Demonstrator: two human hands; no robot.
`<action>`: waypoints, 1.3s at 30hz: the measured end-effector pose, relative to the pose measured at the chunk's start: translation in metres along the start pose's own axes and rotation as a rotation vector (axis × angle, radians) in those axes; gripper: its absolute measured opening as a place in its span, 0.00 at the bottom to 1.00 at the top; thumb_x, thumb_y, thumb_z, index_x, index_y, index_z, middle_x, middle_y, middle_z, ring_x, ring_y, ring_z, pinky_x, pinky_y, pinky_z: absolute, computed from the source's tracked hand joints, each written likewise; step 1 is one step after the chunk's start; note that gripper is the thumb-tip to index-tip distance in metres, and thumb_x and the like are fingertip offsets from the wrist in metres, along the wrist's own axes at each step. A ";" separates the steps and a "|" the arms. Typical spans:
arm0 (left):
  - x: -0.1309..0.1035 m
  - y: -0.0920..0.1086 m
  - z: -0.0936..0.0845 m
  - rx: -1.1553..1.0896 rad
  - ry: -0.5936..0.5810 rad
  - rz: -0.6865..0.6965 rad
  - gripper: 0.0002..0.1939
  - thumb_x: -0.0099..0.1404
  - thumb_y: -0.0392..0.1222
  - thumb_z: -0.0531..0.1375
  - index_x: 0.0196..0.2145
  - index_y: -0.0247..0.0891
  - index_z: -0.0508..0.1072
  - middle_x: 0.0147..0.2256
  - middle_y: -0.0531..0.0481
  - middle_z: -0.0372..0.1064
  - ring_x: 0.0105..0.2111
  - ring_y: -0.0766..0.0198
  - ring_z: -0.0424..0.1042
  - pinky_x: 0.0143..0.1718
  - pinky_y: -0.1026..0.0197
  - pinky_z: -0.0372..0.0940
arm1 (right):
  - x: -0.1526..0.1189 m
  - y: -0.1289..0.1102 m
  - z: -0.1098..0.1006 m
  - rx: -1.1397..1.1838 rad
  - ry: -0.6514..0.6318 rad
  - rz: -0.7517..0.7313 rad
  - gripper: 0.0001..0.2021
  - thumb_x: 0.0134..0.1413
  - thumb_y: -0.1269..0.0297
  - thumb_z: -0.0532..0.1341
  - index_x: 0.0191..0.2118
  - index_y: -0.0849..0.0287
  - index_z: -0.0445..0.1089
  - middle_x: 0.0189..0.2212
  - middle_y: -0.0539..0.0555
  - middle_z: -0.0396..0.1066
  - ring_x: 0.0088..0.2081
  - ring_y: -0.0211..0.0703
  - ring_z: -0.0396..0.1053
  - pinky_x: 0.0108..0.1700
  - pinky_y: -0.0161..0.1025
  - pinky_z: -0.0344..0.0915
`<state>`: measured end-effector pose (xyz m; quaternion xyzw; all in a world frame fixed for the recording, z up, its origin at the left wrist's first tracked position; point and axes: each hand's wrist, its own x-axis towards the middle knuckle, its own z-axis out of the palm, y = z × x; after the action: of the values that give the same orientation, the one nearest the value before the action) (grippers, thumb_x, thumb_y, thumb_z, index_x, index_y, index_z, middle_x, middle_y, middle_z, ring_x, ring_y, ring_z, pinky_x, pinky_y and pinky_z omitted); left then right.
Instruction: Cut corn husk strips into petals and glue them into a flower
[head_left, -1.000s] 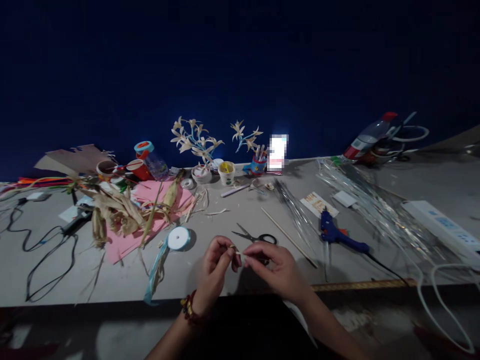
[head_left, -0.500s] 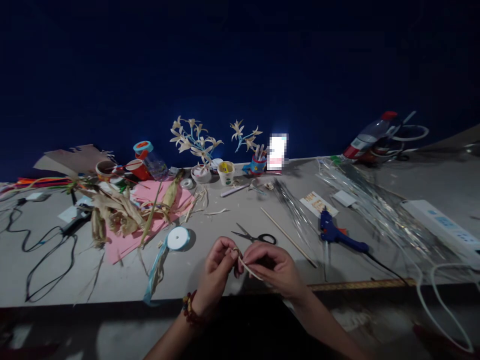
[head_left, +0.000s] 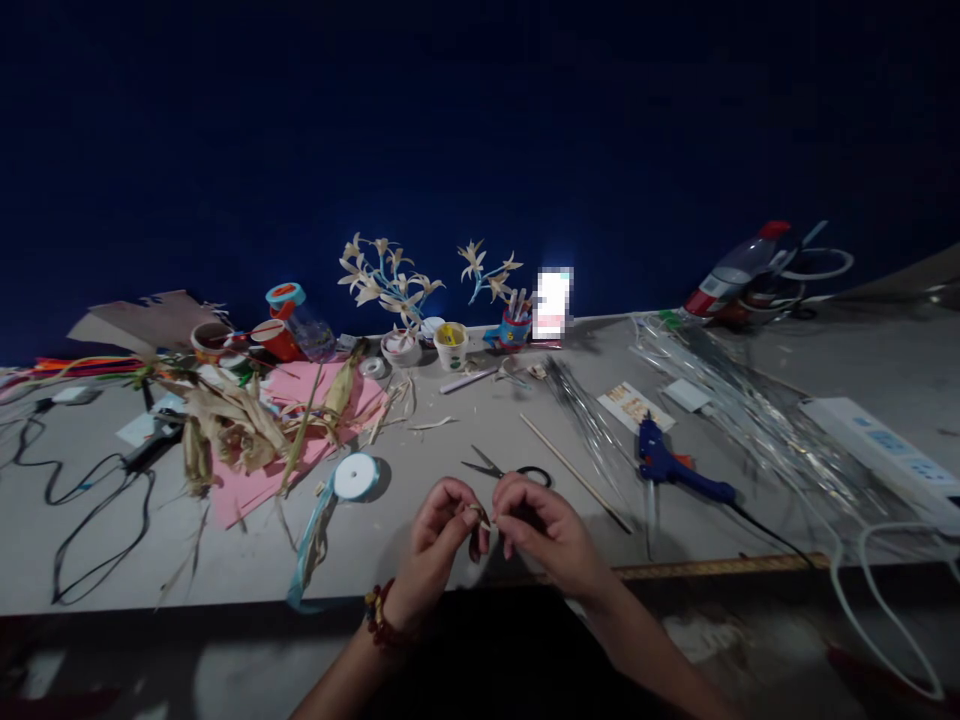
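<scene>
My left hand (head_left: 442,535) pinches a small pale strip of corn husk (head_left: 481,516) between thumb and fingertips, low over the table's front edge. Close beside it, my right hand (head_left: 546,528) is closed in a pinch at the strip's other end; most of the strip is hidden by the fingers. Just beyond the hands lie black-handled scissors (head_left: 532,474), blades apart and pointing left. A spool of light blue ribbon (head_left: 357,477) rests left of my left hand, its loose end trailing toward the edge. To the right lies a thin wooden stick (head_left: 574,470).
Dried corn husks (head_left: 244,430) cover pink paper (head_left: 232,495) at the left. A blue glue gun (head_left: 686,475) with its cord lies right, near clear plastic strips (head_left: 742,410) and a power strip (head_left: 881,445). Husk flowers (head_left: 386,280), cups and a lit phone (head_left: 553,303) stand behind.
My right hand has turned and its fingers have drawn in close to my left fingertips. The long strip end that stuck out below the right fingers no longer shows.
</scene>
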<state>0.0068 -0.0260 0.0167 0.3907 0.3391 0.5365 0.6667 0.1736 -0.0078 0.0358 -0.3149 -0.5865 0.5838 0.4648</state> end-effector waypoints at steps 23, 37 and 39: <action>-0.006 -0.008 -0.007 0.226 -0.043 0.119 0.07 0.73 0.44 0.56 0.44 0.38 0.65 0.27 0.54 0.66 0.27 0.70 0.66 0.30 0.67 0.62 | -0.004 -0.012 -0.003 -1.032 -0.122 -0.200 0.08 0.59 0.70 0.51 0.28 0.56 0.62 0.25 0.51 0.66 0.29 0.42 0.63 0.34 0.38 0.54; -0.006 -0.001 -0.005 0.396 -0.090 0.084 0.08 0.73 0.45 0.55 0.40 0.37 0.66 0.28 0.54 0.63 0.26 0.70 0.62 0.27 0.68 0.59 | -0.003 -0.010 -0.004 -1.001 -0.183 -0.186 0.08 0.62 0.68 0.51 0.31 0.56 0.63 0.28 0.52 0.69 0.31 0.43 0.66 0.34 0.38 0.55; -0.005 0.000 -0.006 0.467 -0.086 0.103 0.08 0.72 0.44 0.54 0.40 0.37 0.67 0.30 0.52 0.65 0.27 0.69 0.64 0.28 0.67 0.60 | -0.004 -0.010 -0.004 -0.962 -0.166 -0.135 0.08 0.64 0.66 0.52 0.33 0.56 0.63 0.28 0.51 0.69 0.31 0.43 0.66 0.34 0.38 0.55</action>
<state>0.0006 -0.0303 0.0144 0.5734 0.4049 0.4597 0.5441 0.1802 -0.0111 0.0445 -0.4077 -0.8436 0.2386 0.2553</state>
